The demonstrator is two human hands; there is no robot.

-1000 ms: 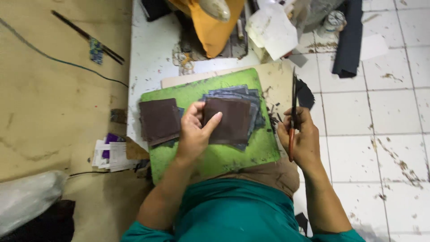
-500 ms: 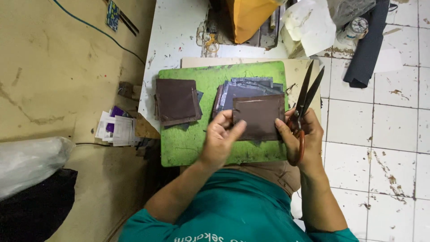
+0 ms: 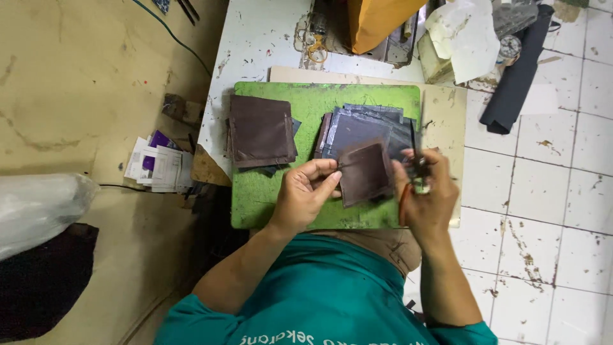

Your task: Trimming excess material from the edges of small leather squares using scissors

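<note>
Right at the middle, the left hand (image 3: pixel 306 195) has its grip closed on one brown leather piece (image 3: pixel 365 174), thumb and fingertips pinching its left edge and holding it up just above the green cutting mat (image 3: pixel 274 198). The right hand (image 3: pixel 426 198) is wrapped tight around the orange handles of one pair of scissors (image 3: pixel 415 163), whose dark blades point up and away from the body, just beside the right edge of the held piece; whether the blades are touching the leather cannot be told. Behind the held piece, on the right half of the mat, lies one fanned stack of grey-purple pieces (image 3: pixel 361 124); how many are in it cannot be counted. On the left half of the mat sits a second stack of brown pieces (image 3: pixel 262 131), well apart from the hands, with darker edges showing beneath it. The mat rests on a pale board (image 3: pixel 447 115), which lies on the white tabletop (image 3: pixel 255 45). At the far end of the tabletop are an orange-yellow bag (image 3: pixel 377 22), some crumpled paper (image 3: pixel 466 38) and one dark folded cloth (image 3: pixel 514 80). On the floor to the left lie a few white and purple papers (image 3: pixel 156 166) and a clear plastic bag (image 3: pixel 38 211).
</note>
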